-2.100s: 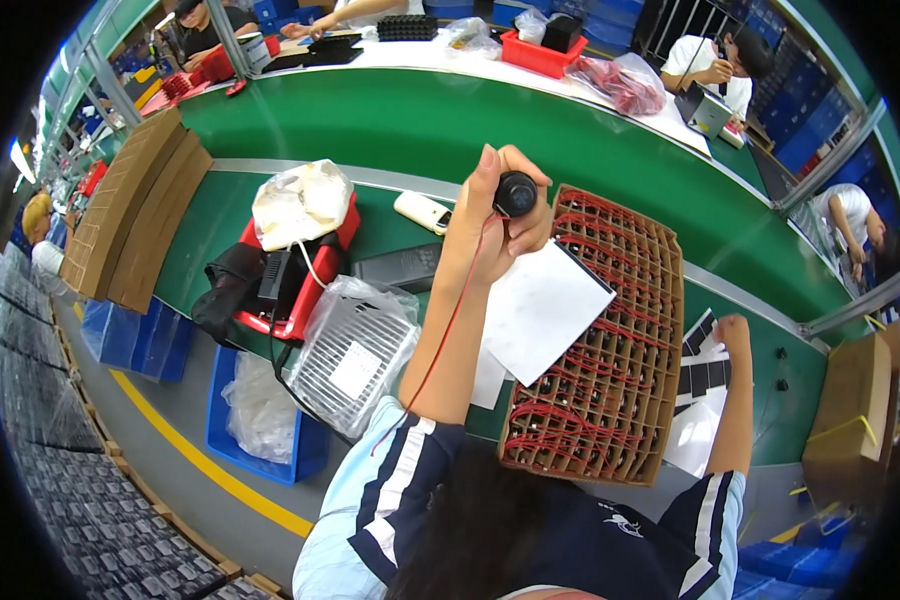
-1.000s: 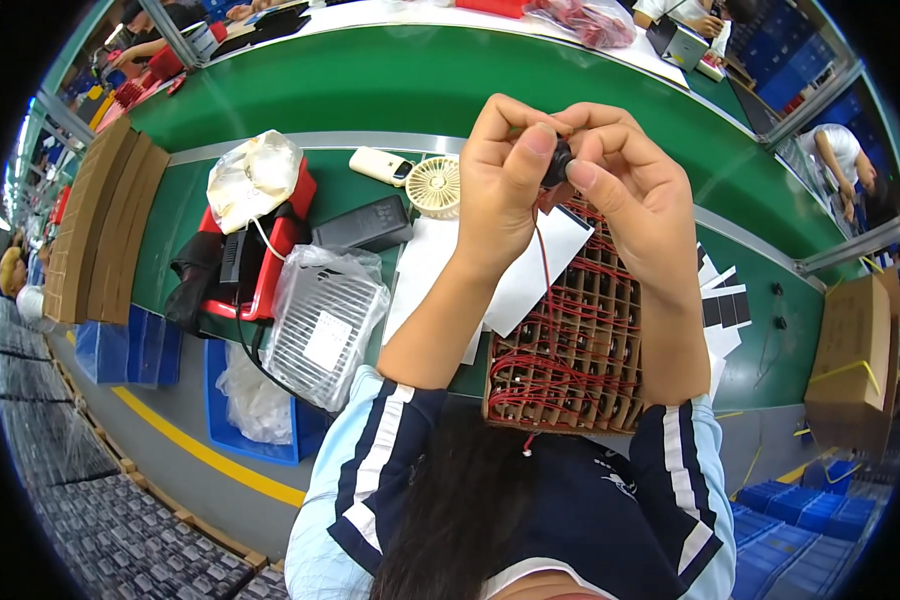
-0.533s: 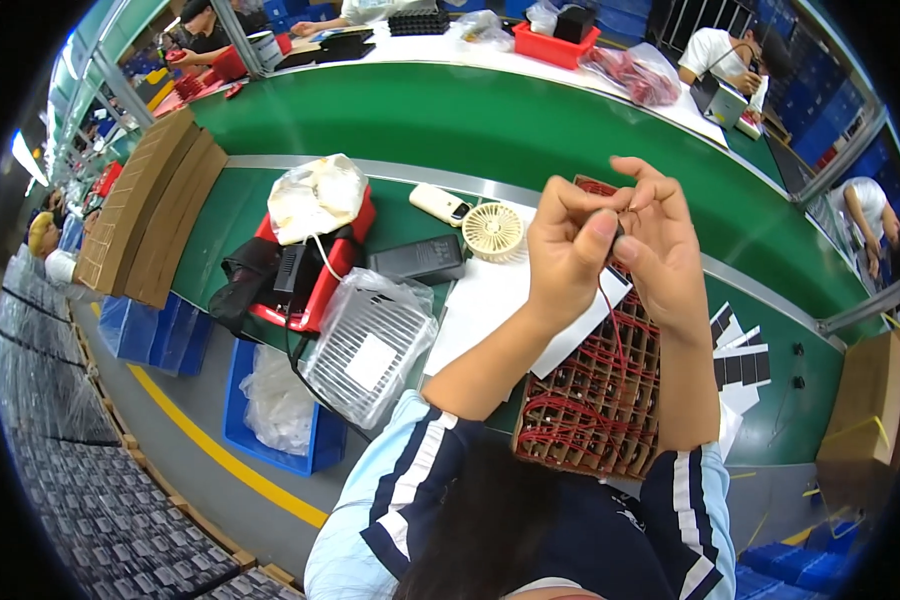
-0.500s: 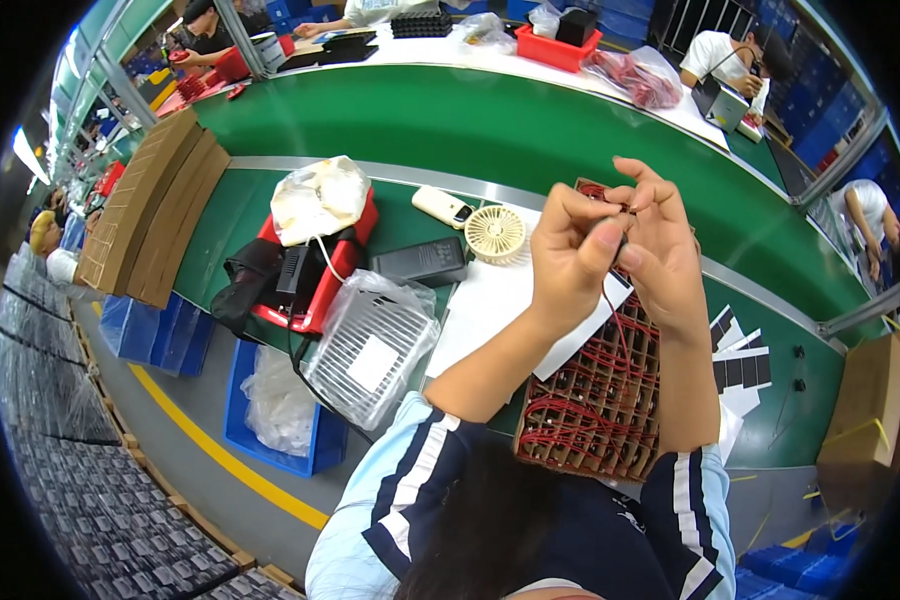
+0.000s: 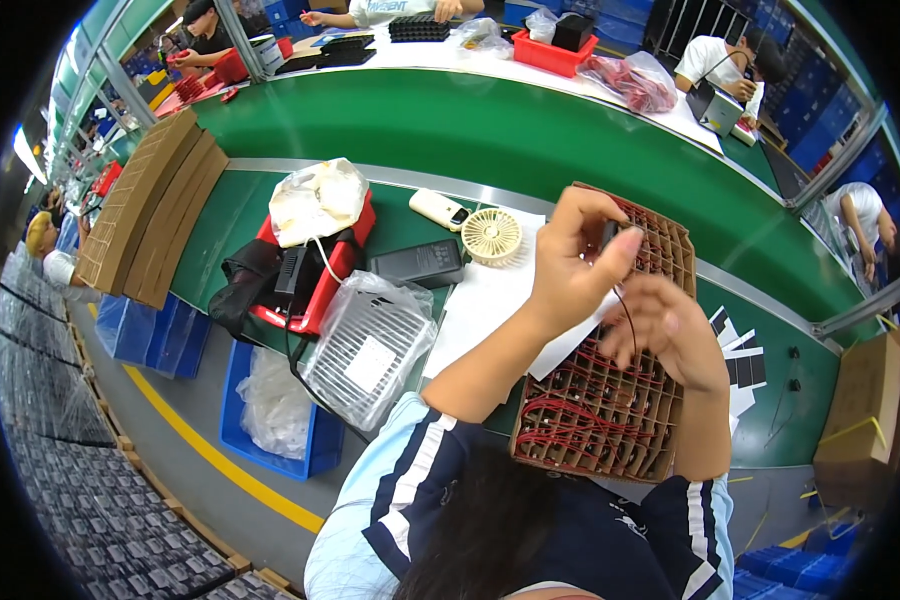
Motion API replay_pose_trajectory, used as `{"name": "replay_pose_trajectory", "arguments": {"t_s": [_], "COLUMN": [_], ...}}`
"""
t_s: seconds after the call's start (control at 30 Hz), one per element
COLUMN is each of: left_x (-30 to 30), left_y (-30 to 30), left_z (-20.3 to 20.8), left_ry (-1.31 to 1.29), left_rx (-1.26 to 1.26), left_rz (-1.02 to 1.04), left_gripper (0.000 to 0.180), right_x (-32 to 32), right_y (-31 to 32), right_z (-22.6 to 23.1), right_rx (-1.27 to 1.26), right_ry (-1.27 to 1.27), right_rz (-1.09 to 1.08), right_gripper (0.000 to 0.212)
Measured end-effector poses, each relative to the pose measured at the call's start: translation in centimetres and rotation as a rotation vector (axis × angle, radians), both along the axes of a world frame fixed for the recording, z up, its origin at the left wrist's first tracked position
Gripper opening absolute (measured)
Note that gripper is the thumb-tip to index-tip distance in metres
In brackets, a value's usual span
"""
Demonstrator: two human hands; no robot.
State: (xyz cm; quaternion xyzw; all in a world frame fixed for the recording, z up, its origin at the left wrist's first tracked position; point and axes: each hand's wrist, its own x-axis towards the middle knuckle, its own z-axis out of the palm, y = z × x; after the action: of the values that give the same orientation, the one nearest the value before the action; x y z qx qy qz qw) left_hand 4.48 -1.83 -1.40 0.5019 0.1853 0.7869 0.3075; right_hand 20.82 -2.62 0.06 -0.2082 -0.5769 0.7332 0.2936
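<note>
A moment ago both hands were pinched together; now they've parted. The left hand (image 5: 578,262) keeps the small black part (image 5: 610,238) between thumb and fingers, above the sectioned carton (image 5: 687,264) on the green bench (image 5: 792,432). The right hand (image 5: 675,335) has dropped lower, blurred, fingers loosely spread near the thin wire (image 5: 630,312); whether they touch it, I can't tell.

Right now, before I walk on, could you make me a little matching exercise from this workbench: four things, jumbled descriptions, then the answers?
Things:
1. left hand
2. divided cardboard box
3. small fan
4. blue tub

Descriptions:
A. cream-coloured and round
B. contains crumpled clear plastic
C. grips a small dark part
D. has red wires across its cells

Pairs: 1-C, 2-D, 3-A, 4-B
</note>
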Motion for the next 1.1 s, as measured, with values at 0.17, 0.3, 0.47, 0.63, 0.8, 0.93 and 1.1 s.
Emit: {"name": "replay_pose_trajectory", "arguments": {"t_s": [0.17,0.3,0.47,0.63,0.8,0.93,1.1], "left_x": [-0.7,-2.2,-3.2,-3.4,-2.6,-4.0,-2.4], "left_y": [0.0,1.0,1.8,1.2,1.5,0.4,0.7], "left_z": [0.6,0.8,0.9,1.4,1.0,1.4,1.5], "left_ry": [-0.093,0.075,0.628,0.551,0.814,0.857,0.87], "left_rx": [0.073,0.024,-0.202,-0.329,-0.474,-0.539,-0.505], "left_rz": [-0.014,0.013,-0.279,-0.384,-0.431,-0.431,-0.451], "left_gripper": [0.024,0.024,0.02,0.022,0.027,0.028,0.029], "right_x": [3.2,6.5,14.4,21.8,33.0,39.1,48.9], "right_y": [-2.7,-3.1,-5.6,-6.0,-3.3,-2.3,-6.6], "right_z": [0.8,0.0,3.7,3.7,-1.4,-4.2,-16.6], "right_rx": [-0.024,0.197,0.487,0.54,0.544,1.032,0.528], "right_ry": [-0.306,-0.253,-0.577,-1.037,-1.274,-1.392,-1.719], "right_rz": [-0.087,-0.334,-0.816,-1.054,-1.387,-1.724,-1.715], "right_gripper": [0.016,0.016,0.022,0.026,0.028,0.029,0.032]}}
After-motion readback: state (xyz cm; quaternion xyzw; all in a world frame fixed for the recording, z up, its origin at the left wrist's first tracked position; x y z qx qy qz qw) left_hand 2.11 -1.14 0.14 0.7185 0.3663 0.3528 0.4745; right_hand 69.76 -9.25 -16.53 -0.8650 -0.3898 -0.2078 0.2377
